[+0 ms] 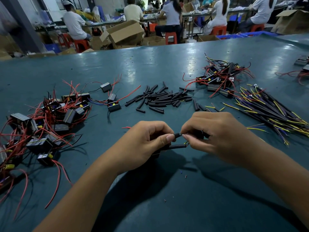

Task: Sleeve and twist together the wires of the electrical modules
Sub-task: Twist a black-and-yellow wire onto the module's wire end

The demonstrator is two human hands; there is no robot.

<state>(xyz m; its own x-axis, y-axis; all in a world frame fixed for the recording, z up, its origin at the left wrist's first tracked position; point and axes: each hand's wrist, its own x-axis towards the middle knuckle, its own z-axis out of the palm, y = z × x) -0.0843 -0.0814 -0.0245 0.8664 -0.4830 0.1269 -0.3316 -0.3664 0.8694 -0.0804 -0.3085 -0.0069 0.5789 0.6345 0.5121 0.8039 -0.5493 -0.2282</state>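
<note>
Over the middle of the green table, my left hand (147,141) pinches a short black sleeve (177,135) between thumb and forefinger. Under its palm sits a dark module, mostly hidden, with a second black sleeve (178,146) sticking out to the right. My right hand (215,133) pinches the wire ends at the mouth of the upper sleeve; a yellow tip shows below its fingers. A red wire pokes out to the left of my left hand.
A heap of modules with red wires (41,124) lies at the left, loose black sleeves (160,97) in the middle, another module pile (219,77) at the back right, and yellow-blue wires (270,111) at the right. The green table (167,198) reaches far ahead. People sit at benches beyond.
</note>
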